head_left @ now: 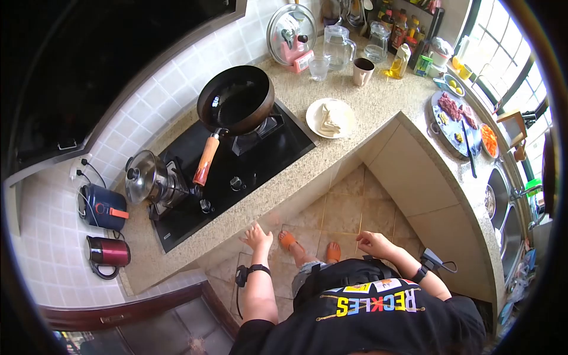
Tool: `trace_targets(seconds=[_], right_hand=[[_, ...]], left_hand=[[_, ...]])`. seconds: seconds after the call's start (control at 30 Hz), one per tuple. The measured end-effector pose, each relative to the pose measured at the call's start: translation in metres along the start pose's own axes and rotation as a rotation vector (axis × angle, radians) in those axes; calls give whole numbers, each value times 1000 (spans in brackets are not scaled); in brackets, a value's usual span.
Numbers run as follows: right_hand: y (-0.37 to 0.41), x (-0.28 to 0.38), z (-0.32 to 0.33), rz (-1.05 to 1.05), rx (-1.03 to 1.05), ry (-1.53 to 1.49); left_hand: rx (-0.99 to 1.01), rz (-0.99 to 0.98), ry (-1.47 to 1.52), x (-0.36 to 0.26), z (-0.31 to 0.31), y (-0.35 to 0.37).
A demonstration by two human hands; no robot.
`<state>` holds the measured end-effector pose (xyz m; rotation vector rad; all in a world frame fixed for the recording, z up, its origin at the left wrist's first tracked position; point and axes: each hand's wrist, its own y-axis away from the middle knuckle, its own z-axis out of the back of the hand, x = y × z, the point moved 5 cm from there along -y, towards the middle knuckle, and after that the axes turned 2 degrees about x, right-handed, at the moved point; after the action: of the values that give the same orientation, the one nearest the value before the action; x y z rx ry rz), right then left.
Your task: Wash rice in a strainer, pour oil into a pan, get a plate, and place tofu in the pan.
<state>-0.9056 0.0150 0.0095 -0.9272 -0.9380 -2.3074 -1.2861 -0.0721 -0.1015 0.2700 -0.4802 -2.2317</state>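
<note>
My left hand [257,237] is in the air by the counter's front edge, just below the stove. Its fingers are spread and it holds nothing. Out over the floor, to the right, is my right hand [377,244], fingers loosely bent and apart, with nothing visible in it. On the black gas stove [269,157] sits a dark wok [236,103], its wooden handle [207,160] pointing toward me. A steel pot with a glass lid [145,177] stands on the left burner. Right of the stove, a white plate [346,127] carries a folded pale cloth-like item [331,119].
A round board [444,127] with cut meat and a knife [469,148] lies near the sink [500,201]. Beside it is a plate of orange pieces [489,141]. Glass jugs [338,50], a cup [362,71] and an oil bottle [400,61] stand behind. A kettle [109,251] is at left.
</note>
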Motion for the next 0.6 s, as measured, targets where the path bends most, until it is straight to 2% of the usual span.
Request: trace_targets(seconds=[0.1,0.2,0.33,0.47,0.6], right_hand=[[-3,5,-3,3,58,13],[-6,12,-2,108,78,55],[-11,19,5,124,40,43],[-7,16,2,142,29,-7],[-7,15,-5,159,114,27]], left_hand=[[6,4,28,0,4,5],[-20,18,67,-2,10,17],[-52,9,118,-4,15,31],[5,3,91,-2,8,47],[13,0,94,-1,0,71]])
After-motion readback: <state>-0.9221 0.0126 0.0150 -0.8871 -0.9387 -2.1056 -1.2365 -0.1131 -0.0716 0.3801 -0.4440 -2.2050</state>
